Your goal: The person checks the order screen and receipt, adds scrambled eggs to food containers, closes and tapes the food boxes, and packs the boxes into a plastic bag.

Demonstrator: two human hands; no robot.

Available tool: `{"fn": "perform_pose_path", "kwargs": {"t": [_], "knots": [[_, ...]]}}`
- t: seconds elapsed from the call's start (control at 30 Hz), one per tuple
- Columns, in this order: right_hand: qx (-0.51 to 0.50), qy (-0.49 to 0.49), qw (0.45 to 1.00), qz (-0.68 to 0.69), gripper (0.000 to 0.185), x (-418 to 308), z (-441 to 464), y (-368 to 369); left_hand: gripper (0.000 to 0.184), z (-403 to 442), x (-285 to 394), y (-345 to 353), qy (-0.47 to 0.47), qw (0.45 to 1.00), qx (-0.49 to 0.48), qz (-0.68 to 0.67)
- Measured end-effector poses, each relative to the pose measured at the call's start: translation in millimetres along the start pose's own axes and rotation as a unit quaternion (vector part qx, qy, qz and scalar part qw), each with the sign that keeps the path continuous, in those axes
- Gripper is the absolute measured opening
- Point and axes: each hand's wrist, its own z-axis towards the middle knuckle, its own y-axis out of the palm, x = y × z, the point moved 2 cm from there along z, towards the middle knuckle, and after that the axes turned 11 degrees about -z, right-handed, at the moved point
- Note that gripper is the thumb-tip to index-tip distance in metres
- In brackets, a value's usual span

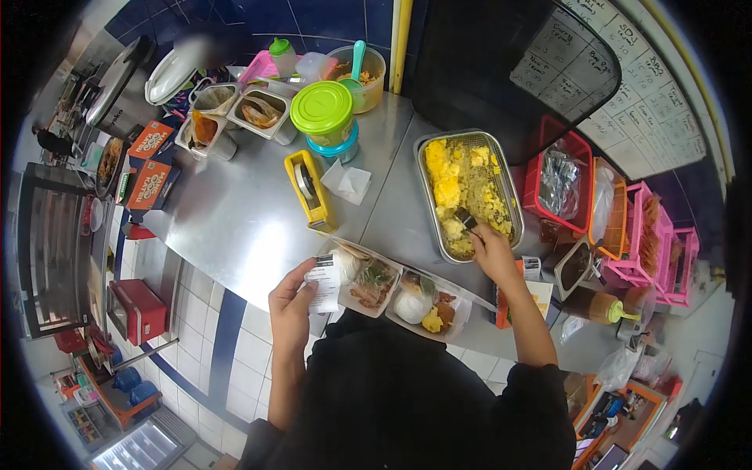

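Observation:
My left hand (291,304) pinches a printed paper receipt (326,283) beside the front edge of the steel counter. My right hand (495,255) reaches over a steel tray (430,223) of yellow scrambled egg (446,188). Its fingers are closed on a utensil with a black part (465,218), whose tip touches or is in the egg; its exact kind does not show. In front of my body are two open food boxes. The left box (385,304) holds a white rice mound and a bagged green item; the right box (460,315) has rice, browned pieces and some egg.
A yellow tape dispenser (308,192) and crumpled white paper (348,182) lie on the counter (235,211). Behind stand a green-lidded tub (322,110) and steel containers (264,116). Right of the tray are a red basket (558,211) and a sauce bottle (587,304).

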Motion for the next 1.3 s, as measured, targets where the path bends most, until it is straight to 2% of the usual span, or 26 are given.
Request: {"fn": "perform_pose_path", "kwargs": {"t": [0.1,0.2,0.3,0.33,0.4,0.53,0.63,0.7,0.8,0.9,0.97,1.03,1.07,1.1,1.13,1.17,1.2,1.3], "knots": [[-0.059,-0.069,0.982,-0.165,0.016,2,-3,5,0.039,2,-2,3,-0.001,1.000,-0.015,0.001],[-0.132,-0.117,0.953,-0.247,0.019,-15,-11,-4,0.039,2,-2,7,0.001,1.000,-0.022,0.012],[-0.188,0.016,0.980,-0.068,0.016,-21,-9,-8,0.039,4,-5,8,-0.004,1.000,-0.027,0.011],[-0.195,0.096,0.976,0.027,0.014,-16,-8,-9,0.039,5,-6,8,-0.010,1.000,-0.023,0.009],[-0.205,0.244,0.924,0.213,0.011,1,-6,-2,0.039,6,-8,7,-0.017,1.000,-0.022,-0.007],[-0.169,0.323,0.835,0.412,0.006,24,-12,8,0.039,5,-6,-2,-0.023,0.999,-0.020,-0.043],[-0.068,0.301,0.815,0.491,0.006,16,-25,-9,0.039,5,-6,-10,-0.018,0.998,-0.002,-0.063],[-0.012,0.296,0.818,0.493,0.008,-23,-39,-38,0.038,3,-7,-20,-0.015,0.997,0.010,-0.076],[-0.034,0.225,0.800,0.555,0.007,-66,-71,-63,0.040,0,-1,-26,0.004,0.995,0.029,-0.095],[-0.044,0.264,0.780,0.566,0.008,-113,-103,-44,0.040,-3,-3,-37,0.000,0.995,0.029,-0.096],[-0.052,0.286,0.795,0.532,0.012,-152,-111,-13,0.039,-4,-7,-48,-0.003,0.995,0.024,-0.093],[-0.075,0.269,0.844,0.458,0.013,-167,-118,35,0.039,-6,-9,-56,0.000,0.995,0.019,-0.099],[-0.036,0.199,0.873,0.444,0.012,-178,-116,60,0.039,-8,-9,-60,0.002,0.995,0.016,-0.101],[-0.020,0.166,0.917,0.363,0.015,-182,-116,86,0.039,-12,-9,-65,-0.003,0.995,0.012,-0.102],[-0.010,0.041,0.978,0.202,0.016,-180,-111,107,0.039,-14,-9,-69,-0.007,0.995,0.006,-0.102],[0.001,-0.077,0.996,0.035,0.016,-173,-110,127,0.039,-15,-9,-73,-0.012,0.995,-0.001,-0.101],[0.013,-0.190,0.973,-0.133,0.016,-176,-108,135,0.039,-17,-6,-76,-0.009,0.995,0.001,-0.102],[0.002,-0.209,0.955,-0.211,0.017,-173,-111,139,0.039,-23,-4,-83,-0.005,0.995,0.008,-0.103]]}}
